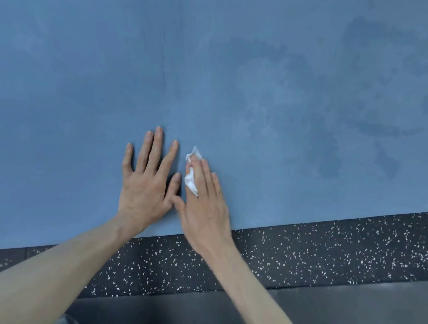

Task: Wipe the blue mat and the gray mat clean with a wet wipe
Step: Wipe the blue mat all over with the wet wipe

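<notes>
Blue mat (213, 74) shows darker damp patches on its right side, so wiping looks partly done, as the right hand (203, 201) presses a wet wipe (191, 180) under straight fingers, left hand (146, 180) flat, gray mat (349, 313) apparently unwiped.

Matt blue mat (87, 79), speckled rubbery floor (327, 256), crumpled papery wipe (191, 183).

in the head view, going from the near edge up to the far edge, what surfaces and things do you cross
gray mat → speckled black floor strip → blue mat, first its near edge, then the left hand and the right hand pressing the wet wipe → darker damp patches
</notes>
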